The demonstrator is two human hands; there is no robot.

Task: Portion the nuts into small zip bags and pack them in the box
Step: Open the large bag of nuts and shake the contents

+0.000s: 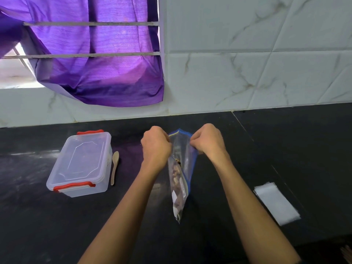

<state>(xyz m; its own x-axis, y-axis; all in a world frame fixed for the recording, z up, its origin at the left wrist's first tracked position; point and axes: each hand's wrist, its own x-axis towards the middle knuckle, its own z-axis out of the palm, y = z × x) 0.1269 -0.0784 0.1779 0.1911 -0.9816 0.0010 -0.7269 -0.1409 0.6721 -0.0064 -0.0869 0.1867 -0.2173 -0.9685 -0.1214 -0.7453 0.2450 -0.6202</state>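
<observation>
Left hand (156, 144) and right hand (208, 141) each pinch the nut bag (180, 174) top, held above the dark counter (285, 141); best pull evenly apart, bag upright, avoiding spills.

Looked like a home kitchen. Dark polished stone table (285, 140) set flush against a wall of white marble-patterned tiles (247, 54), with a seam running across the slab. Barred window (85, 23) at the left, draped with a purple curtain (106, 73) bunched loosely through the bars. Household wares on the slab: clear plastic box (82, 164) with red latches, small wooden spoon (114, 166) just beside it, flat stack of small zip bags (276, 202) well apart at the right.
</observation>
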